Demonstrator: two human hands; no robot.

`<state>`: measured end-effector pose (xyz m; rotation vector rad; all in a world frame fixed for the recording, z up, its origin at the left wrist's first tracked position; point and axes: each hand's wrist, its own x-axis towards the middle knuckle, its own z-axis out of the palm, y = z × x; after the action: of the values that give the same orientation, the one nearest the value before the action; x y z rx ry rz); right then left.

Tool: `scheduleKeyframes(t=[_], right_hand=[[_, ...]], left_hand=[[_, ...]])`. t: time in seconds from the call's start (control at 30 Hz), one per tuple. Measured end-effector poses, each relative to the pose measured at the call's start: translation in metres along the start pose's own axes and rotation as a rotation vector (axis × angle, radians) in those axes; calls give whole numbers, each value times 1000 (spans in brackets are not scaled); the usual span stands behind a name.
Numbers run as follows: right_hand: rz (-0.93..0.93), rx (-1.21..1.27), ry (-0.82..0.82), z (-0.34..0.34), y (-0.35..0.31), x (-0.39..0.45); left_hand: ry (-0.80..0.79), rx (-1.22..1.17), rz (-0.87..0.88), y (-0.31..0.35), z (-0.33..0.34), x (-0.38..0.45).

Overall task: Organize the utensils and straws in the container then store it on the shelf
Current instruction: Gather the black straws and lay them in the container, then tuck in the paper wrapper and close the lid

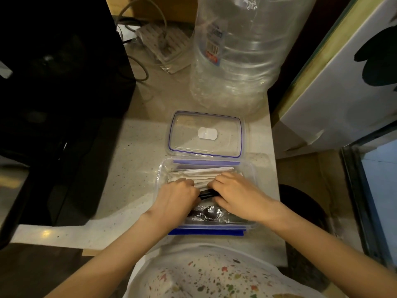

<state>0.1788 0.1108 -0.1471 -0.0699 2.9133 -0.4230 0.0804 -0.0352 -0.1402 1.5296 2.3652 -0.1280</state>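
A clear rectangular container [160, 179] with blue clips sits on the counter in front of me. Paper-wrapped straws [202, 173] lie along its far side. Black utensils [207, 193] show between my hands, and plastic-wrapped black utensils [207, 214] lie at the near side. My left hand [179, 193] and my right hand [233, 190] are both inside the container, fingers curled down on the black utensils in the middle. The container's clear lid [206, 134] with a blue seal lies flat just beyond it.
A large clear water jug [238, 50] stands behind the lid. A black appliance [60, 82] fills the left side. A power strip with cables [163, 44] lies at the back. A white panel [343, 82] rises on the right, past the counter edge.
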Motion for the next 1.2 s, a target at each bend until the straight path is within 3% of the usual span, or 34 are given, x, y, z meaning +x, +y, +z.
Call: scheduleKeyframes(t=[0.37,0.77,1.0,1.2], right_hand=[[28,-175,-25,0,-4,0],[83,-148,-52,-10,-5,-2],[78,-98,-44,-11,-2,-4],[103,-168,39,-15,-6,15]], left_hand=[[60,-105,-145,5,-1,-3],[46,-225,-133,2,-3,1],[10,-154,-138,6,-2,-2],[23,-185,-136,3,-3,-1]])
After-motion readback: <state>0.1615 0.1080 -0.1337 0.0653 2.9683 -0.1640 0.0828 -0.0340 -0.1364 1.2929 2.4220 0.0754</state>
